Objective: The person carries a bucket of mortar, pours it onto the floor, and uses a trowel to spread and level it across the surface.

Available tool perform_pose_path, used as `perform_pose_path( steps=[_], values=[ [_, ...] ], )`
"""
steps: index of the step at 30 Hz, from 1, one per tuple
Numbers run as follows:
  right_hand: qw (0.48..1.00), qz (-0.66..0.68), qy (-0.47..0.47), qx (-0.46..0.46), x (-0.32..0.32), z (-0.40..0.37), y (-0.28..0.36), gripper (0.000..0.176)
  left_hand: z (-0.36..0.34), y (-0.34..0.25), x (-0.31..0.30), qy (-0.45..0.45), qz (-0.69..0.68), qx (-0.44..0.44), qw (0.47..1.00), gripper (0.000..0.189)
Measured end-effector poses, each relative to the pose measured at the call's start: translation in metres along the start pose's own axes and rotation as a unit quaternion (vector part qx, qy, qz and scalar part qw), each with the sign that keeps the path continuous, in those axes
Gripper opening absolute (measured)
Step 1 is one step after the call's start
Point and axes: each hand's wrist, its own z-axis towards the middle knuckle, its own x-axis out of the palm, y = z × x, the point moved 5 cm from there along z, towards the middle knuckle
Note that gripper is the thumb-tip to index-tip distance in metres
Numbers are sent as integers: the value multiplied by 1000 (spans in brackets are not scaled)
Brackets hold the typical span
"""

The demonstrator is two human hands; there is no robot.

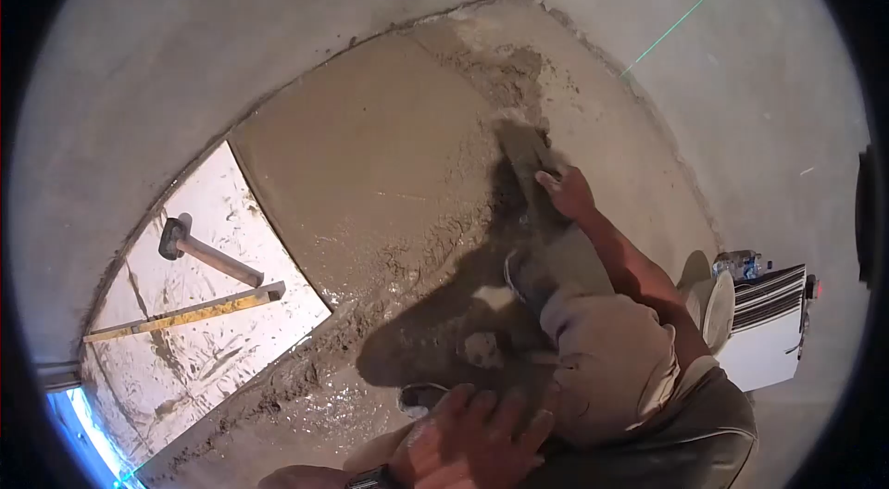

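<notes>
The right hand (567,193) grips the trowel (530,157) at the far edge of the wet mortar bed (370,146); the left hand (472,438) rests open against the trouser leg (607,369). Long, flat, even strokes would probably level it best

We see a wooden-handled rubber mallet (208,255) and a long yellow spirit level (185,313) lying apart on a pale laid floor tile (250,355).

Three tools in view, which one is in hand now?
The trowel on the wet mortar, gripped by the right hand; the mallet and yellow level lie untouched on the tile.
</notes>
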Motion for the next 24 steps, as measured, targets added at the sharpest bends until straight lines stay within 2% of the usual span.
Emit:
perform_pose_path(
  steps=[4, 6, 7, 10, 14, 15, 17, 18, 20, 21, 23, 24],
  values=[
    [999, 33, -10, 24, -38, 6, -10, 44, 4, -4, -10, 6, 10, -29, 1000, 65],
    [996, 38, -48, 59, -45, 15, -26, 39, -3, 3, -3, 26, 21, -127, 991, 64],
    [996, 41, -45, 63, -48, 18, -33, 39, -4, 4, -4, 31, 21, -129, 991, 64],
    [987, -119, -69, 88, -70, 36, -54, 36, -2, 11, -12, 21, 27, -168, 985, 61],
    [984, -128, -104, 74, -76, 67, -104, 38, -1, 18, -4, 8, 52, -235, 970, 55],
    [985, -124, -97, 75, -71, 75, -115, 38, 0, 24, 0, 12, 51, -242, 969, 55],
    [977, -136, -65, 149, -56, 87, -147, 40, -1, 45, 9, 22, -83, -299, 951, 56],
    [978, -133, -57, 151, -40, 87, -159, 40, -2, 51, 12, 53, -77, -333, 938, 56],
    [987, -138, 28, 82, 4, 85, -166, 43, -11, 64, 18, 61, -100, -378, 918, 62],
    [987, -134, 35, 78, 15, 80, -158, 43, -26, 73, 26, 67, -121, -416, 899, 68],
    [997, -66, 34, 20, 33, 62, -139, 45, -61, 96, 36, -5, -149, -451, 880, 70],
    [997, -64, 41, 21, 32, 60, -144, 45, -65, 101, 28, 9, -140, -516, 845, 66]
  ],
)
